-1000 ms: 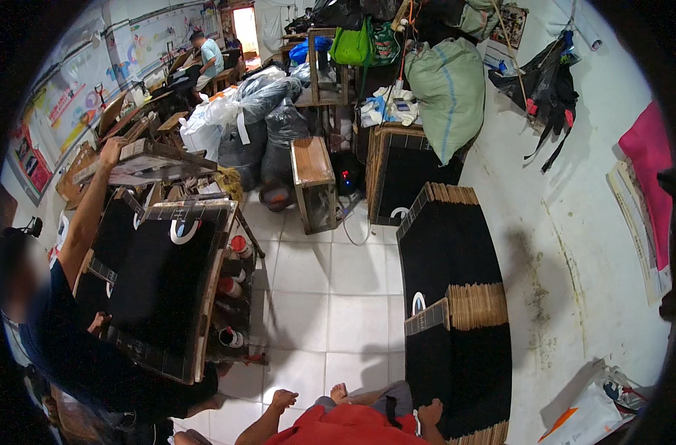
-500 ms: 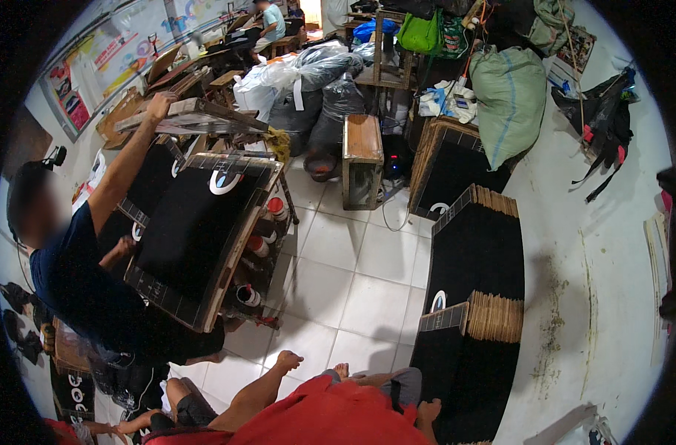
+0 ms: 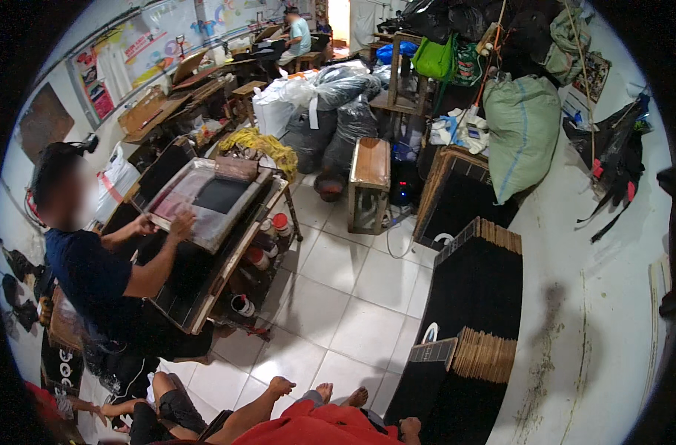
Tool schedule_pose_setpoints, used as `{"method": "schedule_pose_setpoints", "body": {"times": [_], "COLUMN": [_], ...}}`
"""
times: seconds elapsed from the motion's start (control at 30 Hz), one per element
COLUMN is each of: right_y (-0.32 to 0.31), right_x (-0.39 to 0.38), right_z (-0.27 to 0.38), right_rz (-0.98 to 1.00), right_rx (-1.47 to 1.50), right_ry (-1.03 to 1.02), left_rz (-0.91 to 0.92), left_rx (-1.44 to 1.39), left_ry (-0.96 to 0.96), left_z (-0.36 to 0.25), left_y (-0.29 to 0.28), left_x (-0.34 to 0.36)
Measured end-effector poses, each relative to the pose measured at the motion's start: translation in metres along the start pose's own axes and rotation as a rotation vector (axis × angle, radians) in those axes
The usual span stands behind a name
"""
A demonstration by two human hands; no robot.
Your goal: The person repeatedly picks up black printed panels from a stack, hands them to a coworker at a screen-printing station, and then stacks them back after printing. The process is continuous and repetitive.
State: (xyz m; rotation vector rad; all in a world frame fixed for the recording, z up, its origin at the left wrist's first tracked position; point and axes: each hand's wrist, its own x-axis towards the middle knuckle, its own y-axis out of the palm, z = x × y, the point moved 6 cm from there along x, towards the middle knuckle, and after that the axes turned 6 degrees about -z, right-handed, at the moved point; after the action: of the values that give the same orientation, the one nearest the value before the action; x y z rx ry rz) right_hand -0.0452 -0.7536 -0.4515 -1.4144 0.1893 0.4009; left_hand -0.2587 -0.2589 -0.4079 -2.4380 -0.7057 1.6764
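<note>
My left hand point(image 3: 282, 385) hangs over the tiled floor in front of my red shirt point(image 3: 319, 426). Its fingers are curled closed, and no object shows in them. Low at the right, my right hand point(image 3: 411, 426) is closed too, near the edge of the long row of black-covered boards point(image 3: 475, 285); nothing shows in it, though its palm is hidden. These boards are stacked in an overlapping row along the right wall, with white oval prints at their left edge. My bare feet point(image 3: 355, 397) show beyond the shirt.
At left a person in dark clothes handles a framed printing screen point(image 3: 238, 194) on a slanted work table point(image 3: 197, 319). Paint jars point(image 3: 256, 258) stand on its shelf. A wooden stand point(image 3: 370, 167), bags point(image 3: 308, 130) and a green sack point(image 3: 523, 133) lie ahead. Another person sits lower left.
The co-worker's screen has come down from its raised position onto the table, and both their hands are now at it. My view has shifted; my hands stay closed.
</note>
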Motion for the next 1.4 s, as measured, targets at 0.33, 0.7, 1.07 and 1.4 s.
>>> {"method": "schedule_pose_setpoints", "body": {"times": [0.33,0.7,1.07,1.4], "right_y": [0.034,-0.056,0.014,-0.01], "right_x": [0.132,0.12,0.052,0.026], "right_z": [-0.017,0.08,0.153,0.207], "right_rz": [0.214,0.198,0.208,0.065], "right_rx": [0.82,0.791,0.634,0.573], "right_ry": [0.449,0.335,0.475,0.332], "left_rz": [-0.168,-0.011,0.001,-0.053], "left_rx": [-0.382,0.026,-0.397,-0.4], "left_ry": [0.098,-0.181,-0.011,0.122], "left_z": [-0.009,0.105,0.027,-0.062], "left_y": [0.002,-0.017,-0.135,-0.224], "left_x": [-0.043,0.022,0.116,0.133]}}
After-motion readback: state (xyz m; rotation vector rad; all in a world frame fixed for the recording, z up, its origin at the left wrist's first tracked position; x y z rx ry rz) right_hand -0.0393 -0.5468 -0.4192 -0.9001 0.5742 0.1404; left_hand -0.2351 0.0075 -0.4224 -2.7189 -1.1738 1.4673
